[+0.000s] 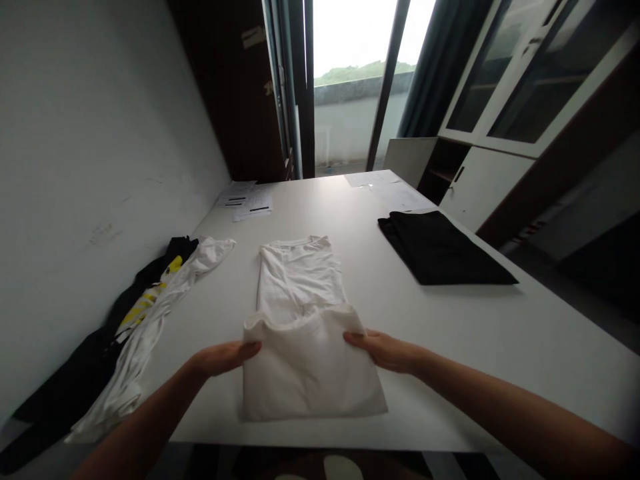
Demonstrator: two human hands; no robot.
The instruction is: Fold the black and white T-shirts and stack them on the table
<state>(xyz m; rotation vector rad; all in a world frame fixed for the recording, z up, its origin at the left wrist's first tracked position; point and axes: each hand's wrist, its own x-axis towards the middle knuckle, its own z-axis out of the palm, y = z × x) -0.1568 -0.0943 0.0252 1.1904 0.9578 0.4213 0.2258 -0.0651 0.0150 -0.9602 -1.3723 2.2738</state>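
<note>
A white T-shirt [300, 280] lies on the table with its collar toward the far side and its sides folded in. Its near part is doubled over, and this fold stands slightly raised. My left hand [225, 357] pinches the fold's left edge, thumb on top and fingers behind the cloth. On the opposite edge my right hand [383, 348] grips the same fold in the same way. The fingers under the fabric are hidden.
Along the left wall lies a heap of black clothing [65, 380] and white clothing [145, 347]. A folded black garment [445, 247] rests at the right. Paper sheets [253, 203] lie at the far left of the white table [430, 380], with more papers [395, 193] at the far right.
</note>
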